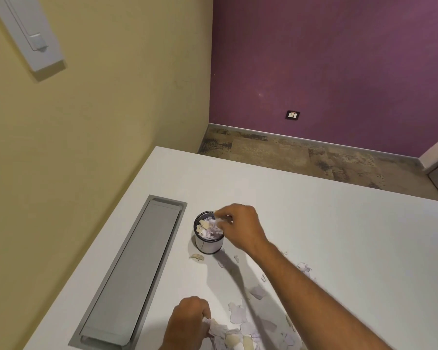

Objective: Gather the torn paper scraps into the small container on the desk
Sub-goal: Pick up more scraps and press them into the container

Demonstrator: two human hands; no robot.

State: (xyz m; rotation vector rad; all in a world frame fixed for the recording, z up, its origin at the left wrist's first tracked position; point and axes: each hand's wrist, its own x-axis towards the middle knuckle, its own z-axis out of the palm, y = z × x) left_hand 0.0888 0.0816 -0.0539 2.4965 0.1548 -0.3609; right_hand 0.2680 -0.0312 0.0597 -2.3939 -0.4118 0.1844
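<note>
A small dark mesh cup (209,245) stands on the white desk (326,223), filled near its rim with pale paper scraps. My right hand (240,227) hovers over the cup's right edge, fingertips pinched on a small white scrap. My left hand (189,322) rests at the desk's near edge, fingers curled around a bunch of torn scraps (228,332). More scraps (258,291) lie scattered under and beside my right forearm. One cream scrap (197,257) lies just left of the cup's base.
A long grey cable-tray lid (134,271) is set flush into the desk left of the cup. The yellow wall borders the desk's left side. Beyond the far edge lie carpet floor and a purple wall with a socket (292,114).
</note>
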